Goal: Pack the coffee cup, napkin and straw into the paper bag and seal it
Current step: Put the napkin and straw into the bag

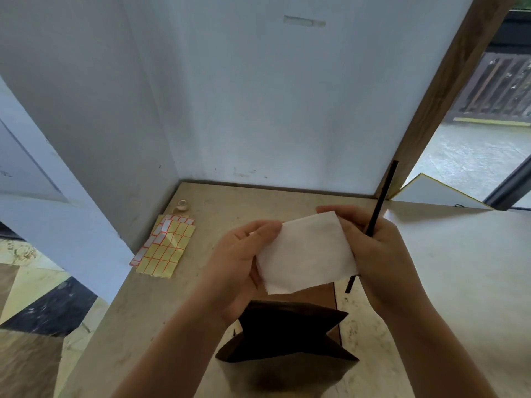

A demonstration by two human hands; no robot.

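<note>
A folded white napkin (306, 252) is held above the table between both hands. My left hand (240, 262) pinches its left edge. My right hand (376, 248) grips its right edge together with a long black straw (385, 196) that sticks up and away. Below the napkin a brown paper bag (287, 334) stands upright with its mouth open and its inside dark. No coffee cup shows anywhere; I cannot see what is in the bag.
Yellow and white sticker label sheets (163, 247) lie on the beige table (143, 311) at the left, with a small tape roll (181, 205) behind them. White walls close the back and left; a wooden post (436, 96) rises at the right.
</note>
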